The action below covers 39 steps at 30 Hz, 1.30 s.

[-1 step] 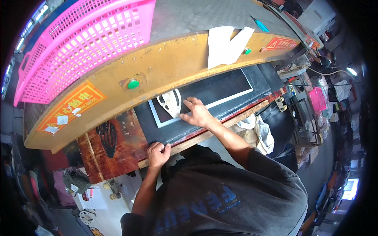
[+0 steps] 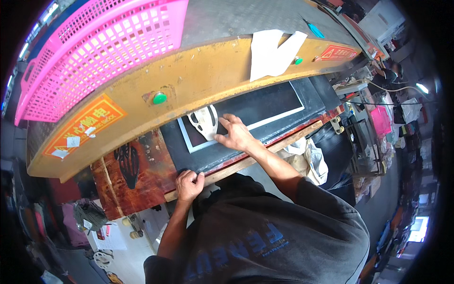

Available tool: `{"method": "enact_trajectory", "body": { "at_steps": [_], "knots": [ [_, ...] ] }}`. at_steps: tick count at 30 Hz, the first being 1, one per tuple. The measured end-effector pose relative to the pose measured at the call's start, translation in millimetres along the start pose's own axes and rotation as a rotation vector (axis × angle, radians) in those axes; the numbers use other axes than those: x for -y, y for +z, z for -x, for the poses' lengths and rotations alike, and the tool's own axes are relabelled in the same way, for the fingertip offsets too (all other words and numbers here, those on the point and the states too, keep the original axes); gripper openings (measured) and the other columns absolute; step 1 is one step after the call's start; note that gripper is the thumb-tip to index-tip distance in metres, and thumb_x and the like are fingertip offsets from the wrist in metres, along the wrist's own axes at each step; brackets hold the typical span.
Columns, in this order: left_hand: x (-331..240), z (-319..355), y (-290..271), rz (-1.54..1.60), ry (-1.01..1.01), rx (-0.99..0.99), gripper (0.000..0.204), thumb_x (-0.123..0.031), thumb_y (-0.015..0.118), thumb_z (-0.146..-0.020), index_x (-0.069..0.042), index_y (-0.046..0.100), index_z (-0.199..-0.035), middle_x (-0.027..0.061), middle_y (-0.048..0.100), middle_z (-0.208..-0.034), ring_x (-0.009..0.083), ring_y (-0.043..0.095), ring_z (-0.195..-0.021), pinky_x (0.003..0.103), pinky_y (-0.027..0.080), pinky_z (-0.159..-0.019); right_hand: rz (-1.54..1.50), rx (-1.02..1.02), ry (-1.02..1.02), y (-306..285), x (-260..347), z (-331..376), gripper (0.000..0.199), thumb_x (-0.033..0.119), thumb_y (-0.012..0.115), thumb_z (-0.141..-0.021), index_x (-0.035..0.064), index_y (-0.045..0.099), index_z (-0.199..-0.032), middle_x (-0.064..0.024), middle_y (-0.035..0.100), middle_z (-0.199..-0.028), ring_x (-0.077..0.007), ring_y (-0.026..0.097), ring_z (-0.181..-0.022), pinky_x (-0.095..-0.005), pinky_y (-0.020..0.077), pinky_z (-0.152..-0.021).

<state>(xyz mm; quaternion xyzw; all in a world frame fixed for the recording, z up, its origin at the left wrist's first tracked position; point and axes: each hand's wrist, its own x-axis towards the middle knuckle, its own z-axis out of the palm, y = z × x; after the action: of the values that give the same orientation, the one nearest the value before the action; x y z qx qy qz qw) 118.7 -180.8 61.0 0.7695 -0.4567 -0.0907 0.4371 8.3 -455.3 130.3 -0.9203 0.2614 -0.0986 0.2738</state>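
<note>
A white, flat, oval piece with cut-out slots [image 2: 205,124] lies at the left end of a pale rectangular frame [image 2: 279,118] on the dark board [image 2: 208,160]. Beside its right edge is my right hand [image 2: 236,136], palm down, fingers apart, with the thumb at or very near the piece. My left hand [image 2: 189,185] rests on the wooden strip [image 2: 236,170] along the board's near edge. Its fingers are curled closed, and whatever is inside them, if anything, is hidden. The yellow machine beam [image 2: 203,71] hides the far tip of the white piece.
A pink mesh basket [image 2: 118,49] stands on the machine top at the left. White paper [image 2: 272,54] hangs over the beam, between green buttons [image 2: 160,98]. A black slotted piece [image 2: 126,165] lies on the reddish-brown board [image 2: 151,189]. Pale bags [image 2: 312,163] hang below the right side.
</note>
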Motion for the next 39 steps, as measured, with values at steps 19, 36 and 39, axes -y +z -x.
{"method": "enact_trajectory", "body": {
  "at_steps": [19, 36, 39],
  "knots": [
    [-34, 72, 25, -0.294, 0.199, 0.002, 0.039, -0.017, 0.071, -0.091, -0.006, 0.077, -0.129, 0.0085, 0.068, -0.146, 0.0368, 0.055, -0.144, 0.062, 0.043, -0.117, -0.041, 0.043, 0.091, 28, 54, 36, 0.074, 0.035, 0.084, -0.070, 0.0164, 0.074, -0.142, -0.0187, 0.050, -0.162, -0.0458, 0.051, -0.142, -0.0510, 0.0474, -0.118],
    [-28, 23, 3, -0.126, 0.260, -0.022, 0.033, -0.007, 0.071, -0.089, -0.004, 0.075, -0.121, 0.0165, 0.070, -0.127, 0.0417, 0.062, -0.124, 0.053, 0.050, -0.107, -0.027, -0.197, 0.066, -27, -31, 27, 0.056, 0.032, 0.080, -0.094, 0.0035, 0.070, -0.141, -0.0254, 0.062, -0.150, -0.0413, 0.059, -0.140, -0.0466, 0.0493, -0.117],
    [-20, -8, 1, -0.054, 0.235, 0.059, 0.018, -0.006, 0.070, -0.094, -0.004, 0.077, -0.110, 0.0147, 0.071, -0.105, 0.0373, 0.069, -0.096, 0.046, 0.057, -0.086, -0.161, -0.296, 0.202, -51, -72, 31, 0.054, 0.027, 0.081, -0.095, 0.0016, 0.070, -0.141, -0.0212, 0.073, -0.135, -0.0342, 0.070, -0.127, -0.0412, 0.0542, -0.110]
  ]
}}
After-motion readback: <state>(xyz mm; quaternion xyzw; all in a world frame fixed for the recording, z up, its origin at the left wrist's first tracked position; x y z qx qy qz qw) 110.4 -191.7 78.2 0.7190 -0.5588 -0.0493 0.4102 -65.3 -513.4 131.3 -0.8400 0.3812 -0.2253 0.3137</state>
